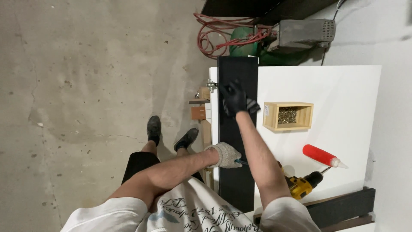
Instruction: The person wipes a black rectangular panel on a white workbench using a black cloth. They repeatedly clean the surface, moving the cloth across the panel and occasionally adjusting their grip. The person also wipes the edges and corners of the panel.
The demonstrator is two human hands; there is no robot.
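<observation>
Black board (237, 129) lying flat along the edge of the white worktop (343, 86), so both hands can pin it there. Black-gloved right hand (235, 99) stretched far out, pressing down on the board, fingers half curled. Grey-gloved left hand (224, 155) closed round a small thin tool at the near edge, can't tell exactly what. Wooden box of screws (288, 116), red glue bottle (322, 156), yellow drill (302, 184) parked just beside.

Even, soft indoor light; the white tabletop (343, 86) glares slightly, shadows stay faint, focus is sharp throughout.
</observation>
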